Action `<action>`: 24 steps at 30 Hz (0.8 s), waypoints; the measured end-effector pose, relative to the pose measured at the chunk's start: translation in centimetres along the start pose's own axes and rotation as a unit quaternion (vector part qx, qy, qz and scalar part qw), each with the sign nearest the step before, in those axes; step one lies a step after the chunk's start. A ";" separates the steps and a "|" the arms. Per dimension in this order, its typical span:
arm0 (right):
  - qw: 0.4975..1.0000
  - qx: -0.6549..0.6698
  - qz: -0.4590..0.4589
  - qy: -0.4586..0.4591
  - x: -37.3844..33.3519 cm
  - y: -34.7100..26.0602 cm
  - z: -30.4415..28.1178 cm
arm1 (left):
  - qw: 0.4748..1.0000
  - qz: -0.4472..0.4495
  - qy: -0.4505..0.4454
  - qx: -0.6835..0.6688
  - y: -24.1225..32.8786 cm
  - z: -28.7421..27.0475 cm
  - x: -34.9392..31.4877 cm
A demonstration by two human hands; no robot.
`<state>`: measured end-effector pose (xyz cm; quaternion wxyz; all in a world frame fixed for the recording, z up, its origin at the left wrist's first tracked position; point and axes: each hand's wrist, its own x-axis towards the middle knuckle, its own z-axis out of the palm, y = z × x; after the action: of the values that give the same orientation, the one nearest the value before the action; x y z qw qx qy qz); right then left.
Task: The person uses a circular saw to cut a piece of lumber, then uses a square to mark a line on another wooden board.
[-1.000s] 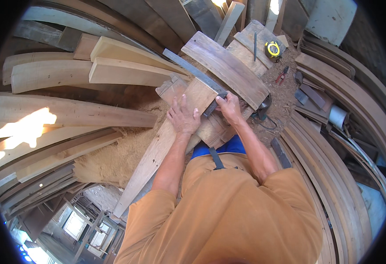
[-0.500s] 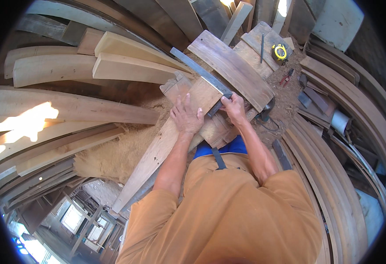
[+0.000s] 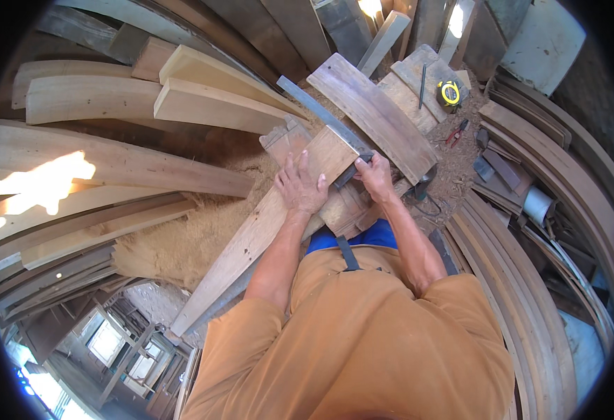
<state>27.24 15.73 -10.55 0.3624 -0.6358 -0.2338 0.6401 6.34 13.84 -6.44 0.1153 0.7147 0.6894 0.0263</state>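
Observation:
A long light wooden board (image 3: pixel 245 246) runs diagonally from the lower left up to the middle. My left hand (image 3: pixel 301 186) lies flat on it near its far end, fingers spread. Across that end rests a try square, its metal blade (image 3: pixel 319 110) reaching up and left past the board's edge. My right hand (image 3: pixel 375 173) is closed around the square's dark stock, with the thumb on top. Beneath the board's end are rough wood blocks (image 3: pixel 340 212), partly hidden. Just beyond the square lies a wide, darker plank (image 3: pixel 370 112).
A pencil (image 3: pixel 422 87) and a yellow-black tape measure (image 3: pixel 449 94) sit on a board at the upper right, near red-handled pliers (image 3: pixel 455 133). Sawdust (image 3: pixel 174 246) is heaped left of the board. Stacked planks (image 3: pixel 510 280) flank me on the right, more timber (image 3: pixel 216 106) at the upper left.
The whole view has shifted slightly. Both hands, the board and the try square keep the same positions relative to each other.

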 end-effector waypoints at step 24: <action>0.953 0.201 -0.192 0.121 -14.2 -4.4 -10.2 | 0.961 0.271 0.000 -0.056 2.5 1.1 5.8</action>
<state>37.04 6.05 1.12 0.6246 -0.5651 -0.1724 0.5107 9.26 19.41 -7.75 0.1437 0.8673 0.4672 0.0945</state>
